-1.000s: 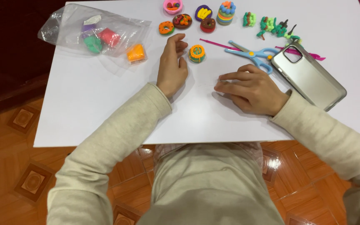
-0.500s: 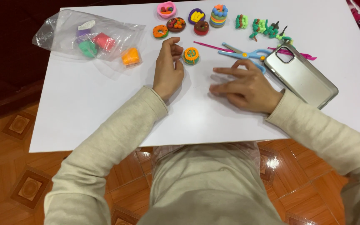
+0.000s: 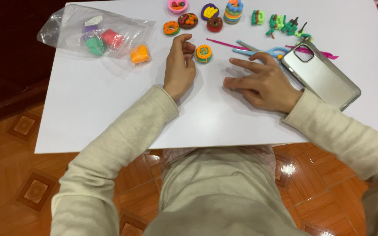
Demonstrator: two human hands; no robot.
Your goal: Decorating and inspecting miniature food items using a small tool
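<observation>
Your left hand [image 3: 179,67] is resting on the white table [image 3: 110,113] with its fingers curled loosely together, gripping nothing, its fingertips sitting just beside the small round clay piece [image 3: 204,53] with the orange and green rim, which is lying just to its right. Your right hand [image 3: 261,83] is lying flat near the middle of the table with its fingers spread apart and pressing on the surface, also holding nothing. Just beyond it, one pair of blue scissors [image 3: 261,50] and one pink stick tool [image 3: 226,43] are lying side by side, and one phone [image 3: 322,76] in a grey case is lying to the right. Along the far edge you are looking at two clay doughnuts [image 3: 171,28], two small clay cakes [image 3: 188,20], one pink cup [image 3: 177,6], one striped tower [image 3: 233,12] and a cluster of green figures [image 3: 281,24]. At the far left, one clear plastic bag [image 3: 73,24] is holding four clay lumps: purple, green, red and orange.
</observation>
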